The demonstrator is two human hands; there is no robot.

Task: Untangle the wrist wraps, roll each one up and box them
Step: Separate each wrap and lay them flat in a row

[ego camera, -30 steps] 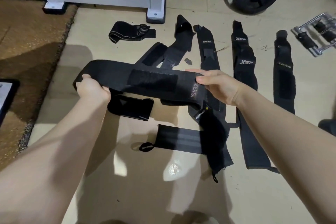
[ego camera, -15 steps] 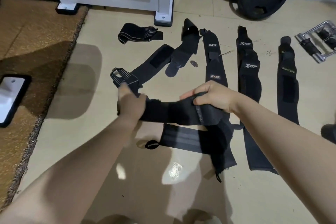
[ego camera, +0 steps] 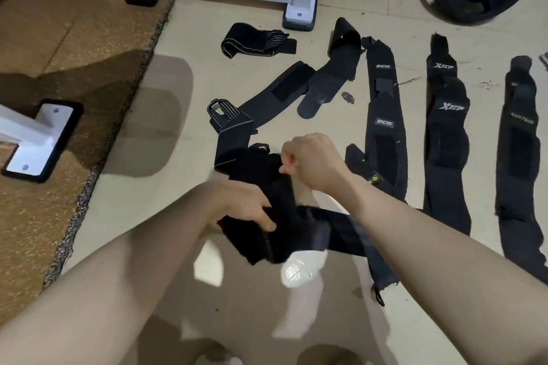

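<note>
"XTEP" twice on one black wrap (ego camera: 447,115), other wraps' labels too blurred to read

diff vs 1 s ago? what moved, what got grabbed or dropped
The black wrist wrap was held stretched wide between both hands; now it is bunched, folded over itself. The left hand moved in toward the right hand, and both dropped lower and nearer the body. Both still grip it; nothing was let go. The XTEP wraps and the folded wrap lie on the floor as before; the view shifted.

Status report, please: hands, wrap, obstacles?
Left hand and right hand both grip the black wrist wrap, partly folded. More wraps lie close beside. No box visible.
</note>
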